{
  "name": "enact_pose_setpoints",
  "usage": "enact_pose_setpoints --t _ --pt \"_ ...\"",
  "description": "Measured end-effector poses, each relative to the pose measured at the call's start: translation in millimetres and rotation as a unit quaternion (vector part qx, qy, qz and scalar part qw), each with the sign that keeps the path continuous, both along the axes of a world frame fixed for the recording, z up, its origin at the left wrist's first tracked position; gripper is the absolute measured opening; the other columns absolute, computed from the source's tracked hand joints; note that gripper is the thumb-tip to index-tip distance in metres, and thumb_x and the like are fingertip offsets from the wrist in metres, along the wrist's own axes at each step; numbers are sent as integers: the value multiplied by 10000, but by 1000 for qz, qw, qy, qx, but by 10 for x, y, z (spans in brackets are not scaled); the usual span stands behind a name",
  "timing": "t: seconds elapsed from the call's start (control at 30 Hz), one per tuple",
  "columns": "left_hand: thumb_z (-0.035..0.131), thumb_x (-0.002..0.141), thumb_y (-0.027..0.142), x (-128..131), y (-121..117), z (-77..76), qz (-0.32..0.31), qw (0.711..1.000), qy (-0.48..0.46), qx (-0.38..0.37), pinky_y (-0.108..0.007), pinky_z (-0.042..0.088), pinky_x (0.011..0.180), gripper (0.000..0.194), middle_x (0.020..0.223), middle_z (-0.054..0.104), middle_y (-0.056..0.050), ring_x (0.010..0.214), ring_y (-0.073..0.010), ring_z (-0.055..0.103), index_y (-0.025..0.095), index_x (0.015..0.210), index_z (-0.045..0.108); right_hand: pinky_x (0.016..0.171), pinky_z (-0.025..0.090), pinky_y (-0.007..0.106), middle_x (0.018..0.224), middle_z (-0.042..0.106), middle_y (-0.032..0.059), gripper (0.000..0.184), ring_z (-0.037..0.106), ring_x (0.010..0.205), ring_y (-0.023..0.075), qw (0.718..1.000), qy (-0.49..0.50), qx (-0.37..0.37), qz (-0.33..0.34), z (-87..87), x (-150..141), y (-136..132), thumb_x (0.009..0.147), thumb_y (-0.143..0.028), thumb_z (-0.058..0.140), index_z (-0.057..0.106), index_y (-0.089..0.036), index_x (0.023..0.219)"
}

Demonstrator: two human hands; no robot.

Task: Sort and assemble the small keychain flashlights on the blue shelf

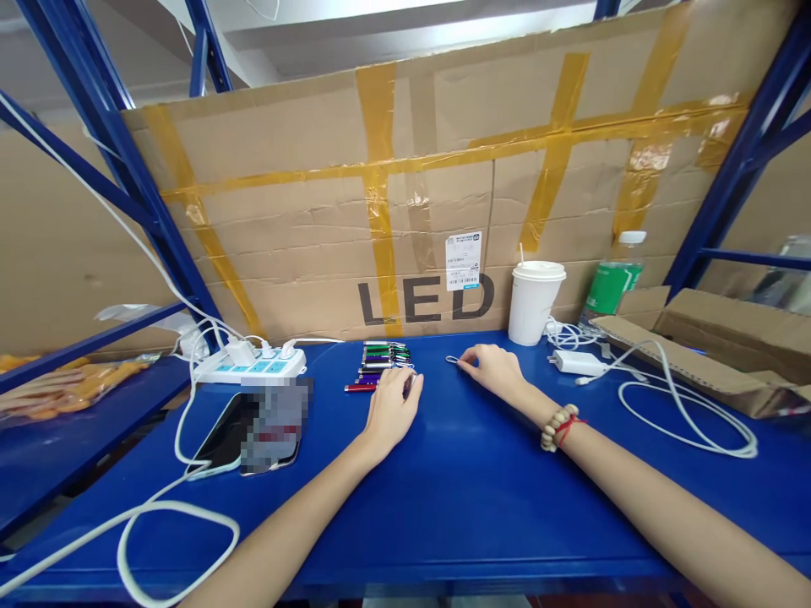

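A row of slim, coloured, metallic pen-like sticks lies on the blue, smooth counter; handling them seems the step in hand. The left hand curls at the row's right end, the right hand farther right, by a small white cord loop; I cannot tell either grip. The next move likely calls for light fingertips.

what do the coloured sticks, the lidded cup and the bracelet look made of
Sticks: probably metal with a glossy coloured coat, given their bright glints; shiny plastic is possible.
Cup: likely white paper, smooth, going by its plain tapered wall; the lid looks like plastic, from its raised rim.
Bracelet: pale rounded beads, perhaps wood; I can't be sure.
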State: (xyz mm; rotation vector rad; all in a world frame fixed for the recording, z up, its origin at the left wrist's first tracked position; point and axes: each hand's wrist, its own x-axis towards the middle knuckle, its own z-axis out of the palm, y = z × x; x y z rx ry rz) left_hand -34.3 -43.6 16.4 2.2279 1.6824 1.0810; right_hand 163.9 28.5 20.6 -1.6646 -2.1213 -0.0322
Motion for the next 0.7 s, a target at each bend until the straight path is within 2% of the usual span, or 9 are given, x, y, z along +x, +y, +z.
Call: enact_pose_setpoints --t 0.1,0.2,0.27,0.33,0.4,0.47,0.57,0.63,0.7 --pt "383 888 351 -18 2 16 2 1000 -6 12 -282 412 740 286 740 554 -25 807 -171 489 197 716 552 508 348 239 826 692 29 123 617 739 189 999 23 24 1 -2 -22 -28 757 -305 605 711 -243 768" --pt "390 886 355 -36 12 14 -17 1000 -24 7 -275 411 736 292 694 545 -16 782 -166 490 196 713 563 541 403 240 881 676 17 173 608 688 157 991 103 50 76 -29 -124 -93 747 -356 609 697 -247 849" --pt "389 884 354 -41 23 1 -40 998 -50 -1 -273 414 734 279 710 566 -15 781 -162 500 196 758 583 546 438 242 930 670 19 250 591 594 121 969 166 10 184 -63 -248 -166 737 -386 614 675 -238 929" --pt "388 883 347 -42 35 -18 -63 995 -78 -12 -271 419 739 266 770 599 -19 801 -160 515 197 811 595 544 462 241 996 658 44 309 593 568 110 931 223 -56 282 -101 -394 -257 734 -371 610 643 -207 994" --pt "384 882 342 -42 46 -38 -79 993 -91 -18 -274 423 755 264 825 617 -24 828 -160 527 195 817 594 509 458 233 922 666 44 322 586 525 106 899 255 -117 335 -132 -527 -337 771 -372 572 618 -181 1026" --pt "389 879 341 -43 53 -54 -87 992 -94 -19 -279 426 774 247 849 616 -22 840 -158 532 199 844 587 478 443 226 822 664 31 330 568 480 101 883 285 -141 346 -142 -604 -376 810 -397 521 604 -164 1029" --pt "430 860 346 -47 49 -65 -75 991 -109 -16 -286 434 803 272 876 590 -8 834 -147 537 230 1093 510 476 432 226 732 654 20 344 560 464 105 894 275 -138 327 -107 -560 -325 857 -425 445 604 -155 1002" --pt "439 852 345 -46 36 -62 -60 991 -116 -19 -290 442 798 375 879 567 -2 823 -142 540 240 1210 409 509 435 234 772 667 20 330 572 488 108 923 238 -96 286 -58 -424 -235 870 -434 432 611 -175 969" --pt "414 856 326 -42 19 -54 -53 993 -104 -19 -292 446 782 358 884 552 -4 820 -142 543 237 1203 400 597 435 242 877 683 20 306 622 668 139 964 155 -24 217 -4 -236 -131 878 -434 436 630 -202 840"
